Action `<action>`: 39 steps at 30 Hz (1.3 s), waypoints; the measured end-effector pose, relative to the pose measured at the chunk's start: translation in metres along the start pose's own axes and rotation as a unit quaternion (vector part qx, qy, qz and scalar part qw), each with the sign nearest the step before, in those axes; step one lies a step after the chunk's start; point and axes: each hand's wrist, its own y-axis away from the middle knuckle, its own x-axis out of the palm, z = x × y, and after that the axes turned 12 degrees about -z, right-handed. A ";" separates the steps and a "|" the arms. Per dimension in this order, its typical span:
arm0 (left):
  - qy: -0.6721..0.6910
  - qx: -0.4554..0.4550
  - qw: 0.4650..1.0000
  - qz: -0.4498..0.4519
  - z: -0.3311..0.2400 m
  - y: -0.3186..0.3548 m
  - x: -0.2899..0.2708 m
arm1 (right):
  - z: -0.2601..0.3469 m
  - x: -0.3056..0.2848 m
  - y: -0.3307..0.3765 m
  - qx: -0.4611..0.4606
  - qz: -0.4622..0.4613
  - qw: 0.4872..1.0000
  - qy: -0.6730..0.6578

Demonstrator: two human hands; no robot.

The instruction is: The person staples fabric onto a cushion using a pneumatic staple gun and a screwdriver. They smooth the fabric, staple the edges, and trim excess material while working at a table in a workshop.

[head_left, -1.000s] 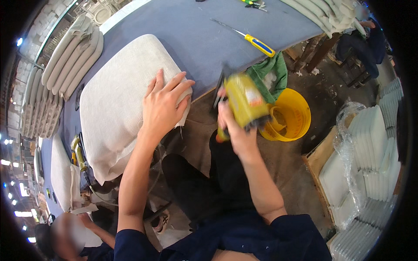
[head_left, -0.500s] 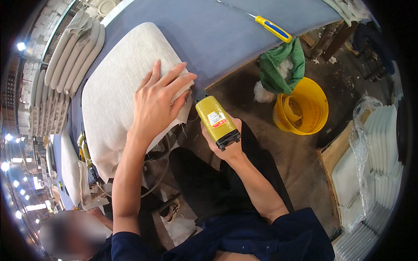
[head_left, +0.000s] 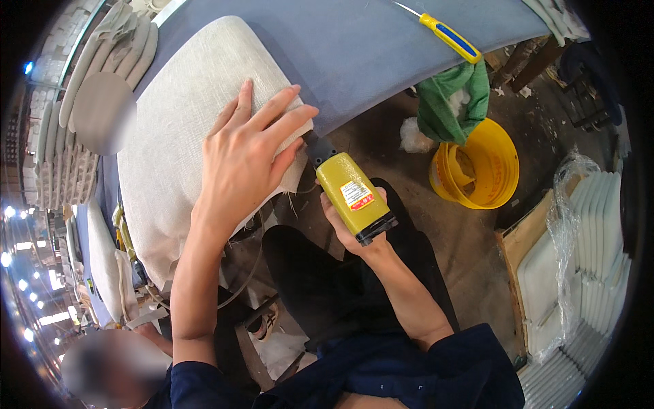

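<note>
A padded panel covered in pale grey-beige fabric [head_left: 184, 102] lies on the blue-grey tabletop, its loose, frayed edge hanging at the near side. My left hand [head_left: 242, 150] rests flat on this panel with fingers spread, the fingertips close to its right edge. My right hand [head_left: 347, 221] grips an olive-yellow staple gun [head_left: 347, 187] from below. Its dark nose [head_left: 319, 148] meets or nearly meets the panel's right corner, just beyond my left fingers; the exact contact is hidden. Most of the right fingers are out of sight under the tool.
On the blue-grey table [head_left: 340, 48] lies a yellow-and-blue screwdriver [head_left: 449, 37]. A green cloth bag [head_left: 436, 102] hangs by the table edge above a yellow bucket [head_left: 507, 163]. Stacked padded panels [head_left: 586, 238] stand at right, more [head_left: 65, 150] at left. Another person [head_left: 153, 334] is at lower left.
The staple gun has moved slightly right and nearer to me, showing more of its dark nose. My left hand stays spread on the panel. The whole view has shifted a little.
</note>
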 end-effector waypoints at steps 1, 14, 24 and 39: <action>-0.001 0.003 1.000 -0.001 -0.001 0.000 0.000 | 0.000 0.000 0.000 -0.005 -0.003 1.000 0.005; -0.058 -0.005 0.998 0.001 0.013 0.023 -0.013 | 0.039 -0.003 -0.013 0.313 0.010 0.947 -0.065; 0.199 -0.158 0.939 -0.233 -0.088 0.130 0.007 | 0.063 -0.020 -0.238 0.022 0.099 0.929 0.355; 0.176 -0.447 0.874 -0.074 -0.206 0.386 0.032 | -0.032 0.034 -0.277 -0.341 0.101 0.747 0.563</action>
